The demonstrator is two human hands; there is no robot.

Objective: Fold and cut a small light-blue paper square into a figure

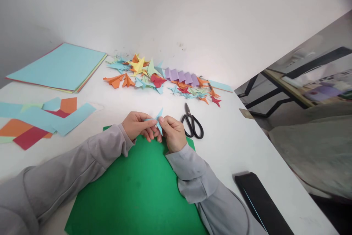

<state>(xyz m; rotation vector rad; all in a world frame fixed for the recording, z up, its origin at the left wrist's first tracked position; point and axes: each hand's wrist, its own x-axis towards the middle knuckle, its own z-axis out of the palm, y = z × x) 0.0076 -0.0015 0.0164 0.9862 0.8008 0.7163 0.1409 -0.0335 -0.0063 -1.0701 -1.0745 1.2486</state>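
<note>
Between my two hands is a small light-blue folded paper star [160, 126] with thin pointed arms. My left hand [141, 125] pinches one side of it with thumb and fingers. From the other side my right hand [173, 130] grips it between thumb and forefinger. Both hands are above the far edge of a green sheet [137, 191] on the white table. Black-handled scissors [192, 121] lie just right of my right hand, tips pointing to the wall. The fingertips hide part of the folded paper.
Many folded paper figures [139, 65] are heaped by the wall, beside a purple pleated strip [181, 76]. Loose coloured paper pieces [30, 132] lie at left, with a stack of large sheets [60, 64] behind. A long black object [261, 202] rests near the table's right edge.
</note>
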